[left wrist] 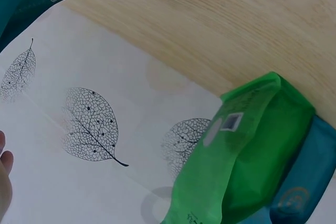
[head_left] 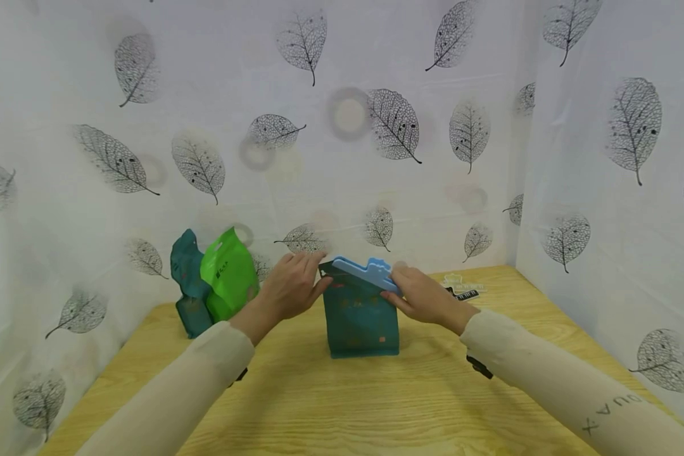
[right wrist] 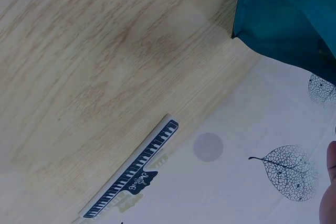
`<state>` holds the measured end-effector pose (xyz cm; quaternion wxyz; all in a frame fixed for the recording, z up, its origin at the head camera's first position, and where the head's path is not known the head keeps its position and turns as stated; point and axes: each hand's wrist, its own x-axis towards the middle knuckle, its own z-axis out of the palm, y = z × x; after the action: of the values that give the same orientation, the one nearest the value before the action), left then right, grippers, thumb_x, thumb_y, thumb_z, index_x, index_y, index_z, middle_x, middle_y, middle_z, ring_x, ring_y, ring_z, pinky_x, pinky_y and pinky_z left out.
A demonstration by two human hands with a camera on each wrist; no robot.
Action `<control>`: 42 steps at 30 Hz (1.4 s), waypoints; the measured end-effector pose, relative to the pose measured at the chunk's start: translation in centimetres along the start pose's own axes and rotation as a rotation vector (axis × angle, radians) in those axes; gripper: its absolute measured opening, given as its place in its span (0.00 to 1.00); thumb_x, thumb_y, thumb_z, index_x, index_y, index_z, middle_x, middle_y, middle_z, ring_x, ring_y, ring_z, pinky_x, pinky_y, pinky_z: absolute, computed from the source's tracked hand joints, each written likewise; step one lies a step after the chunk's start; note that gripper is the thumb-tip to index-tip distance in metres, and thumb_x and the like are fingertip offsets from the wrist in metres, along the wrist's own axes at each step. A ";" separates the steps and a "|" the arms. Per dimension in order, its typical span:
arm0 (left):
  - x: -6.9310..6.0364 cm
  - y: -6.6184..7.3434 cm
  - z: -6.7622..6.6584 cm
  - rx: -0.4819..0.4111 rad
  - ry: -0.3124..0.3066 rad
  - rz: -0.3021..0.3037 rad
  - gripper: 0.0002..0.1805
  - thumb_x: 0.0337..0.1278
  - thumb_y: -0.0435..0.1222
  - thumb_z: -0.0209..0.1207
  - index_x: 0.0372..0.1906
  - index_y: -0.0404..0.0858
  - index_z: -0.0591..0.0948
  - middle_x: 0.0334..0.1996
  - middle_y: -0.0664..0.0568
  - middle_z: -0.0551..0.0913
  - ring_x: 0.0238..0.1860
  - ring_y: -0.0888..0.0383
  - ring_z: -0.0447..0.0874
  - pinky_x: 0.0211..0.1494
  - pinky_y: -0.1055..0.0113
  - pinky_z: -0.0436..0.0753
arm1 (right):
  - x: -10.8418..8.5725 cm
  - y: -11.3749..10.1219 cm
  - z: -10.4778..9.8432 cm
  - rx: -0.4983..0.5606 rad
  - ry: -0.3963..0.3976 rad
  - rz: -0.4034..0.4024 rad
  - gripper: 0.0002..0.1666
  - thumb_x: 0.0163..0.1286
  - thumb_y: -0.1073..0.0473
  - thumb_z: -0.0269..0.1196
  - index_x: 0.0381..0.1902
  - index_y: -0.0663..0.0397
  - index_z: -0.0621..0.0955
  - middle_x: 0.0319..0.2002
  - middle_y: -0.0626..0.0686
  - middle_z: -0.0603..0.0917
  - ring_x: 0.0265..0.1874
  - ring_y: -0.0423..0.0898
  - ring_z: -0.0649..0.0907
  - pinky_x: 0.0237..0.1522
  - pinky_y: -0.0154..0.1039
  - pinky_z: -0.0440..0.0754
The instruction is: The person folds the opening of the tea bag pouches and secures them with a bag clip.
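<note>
A teal pouch (head_left: pixel 361 320) stands upright on the table in the head view. Along its top edge lies a long blue sealing clip (head_left: pixel 365 273), slanting down to the right. My right hand (head_left: pixel 424 294) holds the clip at its right end, thumb in front. At the pouch's upper left corner, my left hand (head_left: pixel 293 285) pinches the top edge between thumb and fingers. Each wrist view catches only part of the pouch, with a few fingertips at the frame edge. Whether the clip's arms are closed over the pouch cannot be made out.
A green pouch (head_left: pixel 228 275) and another teal pouch (head_left: pixel 190 285) stand at the table's back left. Behind my right hand lies a piano-key clip (right wrist: pixel 131 169) with other pale clips (head_left: pixel 462 282). Leaf-patterned white sheeting (head_left: pixel 342 183) borders the wooden table (head_left: pixel 330 405).
</note>
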<state>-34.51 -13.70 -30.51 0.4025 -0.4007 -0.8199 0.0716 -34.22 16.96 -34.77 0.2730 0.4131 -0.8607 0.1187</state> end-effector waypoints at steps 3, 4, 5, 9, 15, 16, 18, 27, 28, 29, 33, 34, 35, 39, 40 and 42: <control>-0.2 -0.1 0.0 0.008 -0.006 -0.010 0.29 0.68 0.49 0.57 0.61 0.30 0.75 0.43 0.44 0.87 0.42 0.50 0.85 0.43 0.57 0.82 | -0.1 0.1 0.0 -0.009 -0.004 -0.002 0.14 0.71 0.55 0.64 0.36 0.54 0.70 0.29 0.47 0.67 0.26 0.41 0.66 0.31 0.36 0.67; -0.3 -0.2 0.0 0.009 -0.008 -0.012 0.29 0.68 0.49 0.58 0.61 0.30 0.75 0.44 0.44 0.87 0.43 0.49 0.85 0.44 0.57 0.82 | -0.1 0.1 0.0 -0.010 -0.003 -0.003 0.14 0.70 0.55 0.64 0.36 0.54 0.70 0.29 0.48 0.67 0.26 0.41 0.66 0.30 0.36 0.68; -0.4 -0.2 0.1 0.010 -0.009 -0.014 0.29 0.68 0.49 0.58 0.60 0.30 0.75 0.44 0.43 0.87 0.44 0.49 0.86 0.45 0.56 0.83 | -0.1 0.1 0.0 -0.013 -0.002 -0.005 0.14 0.70 0.56 0.64 0.36 0.55 0.70 0.29 0.48 0.67 0.26 0.41 0.66 0.30 0.36 0.68; -0.6 -0.3 0.0 0.002 -0.020 -0.027 0.28 0.68 0.49 0.58 0.60 0.29 0.75 0.46 0.42 0.87 0.45 0.48 0.87 0.47 0.54 0.84 | -0.1 0.2 0.0 -0.018 0.007 -0.017 0.13 0.70 0.56 0.65 0.37 0.56 0.71 0.30 0.49 0.70 0.26 0.41 0.69 0.30 0.36 0.71; -0.8 -0.5 -0.2 0.006 -0.058 -0.053 0.28 0.69 0.49 0.57 0.60 0.30 0.75 0.44 0.42 0.87 0.43 0.48 0.86 0.48 0.54 0.83 | -0.3 0.4 -0.1 -0.049 0.030 -0.034 0.13 0.69 0.57 0.65 0.39 0.58 0.73 0.30 0.50 0.73 0.26 0.42 0.72 0.30 0.39 0.74; -0.9 -0.5 -0.3 0.009 -0.063 -0.056 0.28 0.69 0.49 0.57 0.60 0.30 0.75 0.45 0.42 0.87 0.43 0.48 0.86 0.48 0.54 0.83 | -0.3 0.5 0.0 -0.058 0.036 -0.037 0.13 0.68 0.57 0.66 0.38 0.59 0.73 0.30 0.50 0.74 0.26 0.42 0.72 0.30 0.40 0.74; -1.0 -0.6 -0.4 0.017 -0.069 -0.056 0.27 0.69 0.49 0.57 0.59 0.30 0.75 0.43 0.43 0.87 0.42 0.49 0.86 0.47 0.54 0.83 | -0.4 0.6 0.0 -0.080 0.050 -0.046 0.13 0.67 0.57 0.66 0.38 0.59 0.74 0.29 0.50 0.75 0.26 0.43 0.73 0.31 0.41 0.75; -1.5 -1.2 -0.4 0.021 -0.092 -0.066 0.26 0.69 0.49 0.56 0.56 0.31 0.77 0.41 0.43 0.87 0.41 0.48 0.87 0.47 0.55 0.83 | -0.7 1.0 -0.2 -0.132 0.083 -0.053 0.13 0.66 0.56 0.67 0.36 0.59 0.76 0.28 0.52 0.79 0.25 0.44 0.76 0.32 0.45 0.78; -1.6 -1.3 -0.4 0.023 -0.096 -0.069 0.26 0.69 0.49 0.56 0.56 0.31 0.77 0.41 0.43 0.87 0.41 0.49 0.86 0.47 0.55 0.83 | -0.8 1.0 -0.2 -0.142 0.082 -0.051 0.13 0.66 0.56 0.67 0.37 0.59 0.77 0.28 0.52 0.80 0.26 0.45 0.77 0.32 0.45 0.78; -1.7 -1.3 -0.4 0.023 -0.095 -0.070 0.25 0.69 0.49 0.57 0.56 0.31 0.77 0.41 0.43 0.87 0.41 0.48 0.86 0.47 0.55 0.83 | -0.8 1.0 -0.3 -0.149 0.083 -0.048 0.13 0.66 0.55 0.67 0.37 0.60 0.77 0.28 0.53 0.81 0.26 0.45 0.77 0.32 0.46 0.78; -2.2 -1.6 -0.5 0.024 -0.097 -0.069 0.25 0.69 0.48 0.57 0.56 0.31 0.77 0.39 0.43 0.87 0.40 0.48 0.86 0.46 0.54 0.83 | -0.9 1.2 -0.3 -0.185 0.085 -0.043 0.14 0.65 0.55 0.67 0.37 0.60 0.78 0.28 0.53 0.81 0.25 0.45 0.78 0.31 0.45 0.78; -2.3 -1.7 -0.5 0.023 -0.097 -0.070 0.25 0.68 0.48 0.57 0.56 0.31 0.77 0.39 0.43 0.87 0.40 0.48 0.86 0.45 0.54 0.82 | -0.9 1.2 -0.2 -0.193 0.087 -0.042 0.14 0.65 0.55 0.68 0.37 0.60 0.78 0.27 0.53 0.81 0.24 0.45 0.78 0.31 0.45 0.77; -2.4 -1.8 -0.5 0.023 -0.096 -0.071 0.25 0.68 0.48 0.58 0.55 0.31 0.77 0.38 0.43 0.87 0.39 0.47 0.86 0.45 0.54 0.82 | -0.9 1.3 -0.2 -0.196 0.091 -0.042 0.14 0.65 0.55 0.68 0.36 0.60 0.77 0.27 0.53 0.80 0.23 0.45 0.77 0.30 0.45 0.77; -2.9 -2.0 -0.6 0.029 -0.100 -0.078 0.24 0.68 0.48 0.58 0.54 0.31 0.78 0.37 0.43 0.87 0.38 0.48 0.85 0.43 0.55 0.82 | -1.1 1.4 -0.2 -0.212 0.106 -0.028 0.14 0.65 0.54 0.68 0.32 0.58 0.76 0.24 0.51 0.78 0.21 0.43 0.74 0.29 0.44 0.75; -2.9 -2.1 -0.6 0.030 -0.097 -0.078 0.24 0.68 0.48 0.58 0.53 0.31 0.78 0.37 0.43 0.87 0.38 0.48 0.85 0.43 0.55 0.82 | -1.1 1.5 -0.2 -0.214 0.110 -0.023 0.14 0.64 0.55 0.68 0.32 0.57 0.76 0.23 0.50 0.77 0.21 0.43 0.73 0.29 0.44 0.75; -3.1 -2.2 -0.7 0.034 -0.094 -0.078 0.24 0.68 0.48 0.58 0.53 0.30 0.78 0.37 0.43 0.87 0.37 0.48 0.85 0.42 0.55 0.82 | -1.1 1.5 -0.2 -0.220 0.124 -0.014 0.14 0.64 0.55 0.68 0.30 0.56 0.75 0.22 0.50 0.77 0.20 0.42 0.72 0.29 0.44 0.76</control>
<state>-34.22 -17.51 -30.93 0.3728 -0.3579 -0.8515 0.0883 -34.76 18.75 -35.24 0.3702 0.3784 -0.8471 0.0470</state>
